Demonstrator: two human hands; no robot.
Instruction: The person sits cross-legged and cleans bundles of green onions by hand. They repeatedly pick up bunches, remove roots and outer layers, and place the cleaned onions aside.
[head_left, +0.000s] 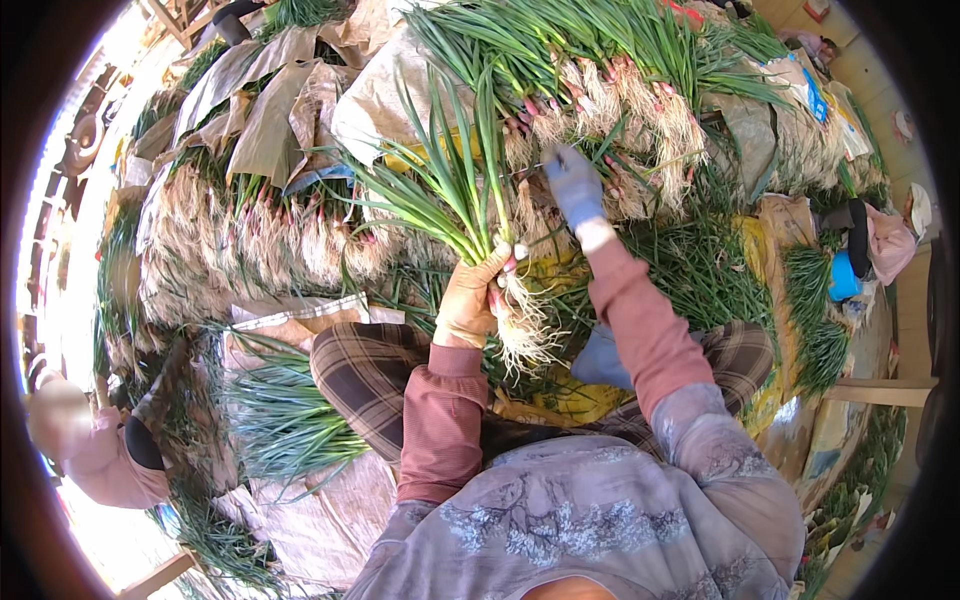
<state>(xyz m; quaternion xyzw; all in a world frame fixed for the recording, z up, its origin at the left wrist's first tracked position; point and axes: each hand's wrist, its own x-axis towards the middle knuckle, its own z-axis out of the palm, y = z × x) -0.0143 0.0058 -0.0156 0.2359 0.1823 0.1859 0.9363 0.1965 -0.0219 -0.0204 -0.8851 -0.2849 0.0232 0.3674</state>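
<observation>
My left hand (466, 304), in a tan glove, grips a small bunch of spring onions (469, 217) just above the bulbs. Their green leaves fan up and left, and pinkish bulbs with pale stringy roots (525, 334) hang below the fist. My right hand (574, 184), in a blurred grey-blue glove, is curled in front of the heap of spring onions (622, 90). A thin, blade-like tool (521, 172) juts leftward from that fist; its handle is hidden. Loose green leaves (697, 262) lie below and right of this hand.
Rooty bundles (262, 232) line the far left under paper sheets (262, 142). Beside my left knee, more spring onions (300, 420) lie on sacking (322, 517). One person (112, 465) sits at far left, another (885, 240) at far right near a blue container (844, 275).
</observation>
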